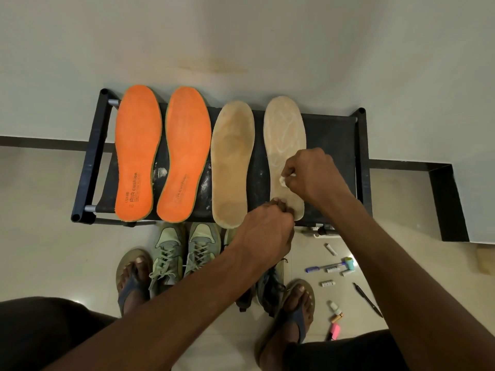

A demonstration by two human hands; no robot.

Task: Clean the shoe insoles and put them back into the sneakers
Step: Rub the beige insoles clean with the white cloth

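Four flat insoles lie side by side on a black fabric-topped shoe rack (332,145): two bright orange foam insoles (138,153) printed "AIR cushion", and two worn beige ones. White streaks smear the right beige insole (284,135); the left beige insole (231,162) looks stained. The left hand (263,231) pinches its heel edge. The right hand (310,172) pinches a small white piece (283,180) against it. Pale green laced sneakers (184,253) sit on the floor below.

Insoles (187,153) crowd rack (360,156); right end bare.
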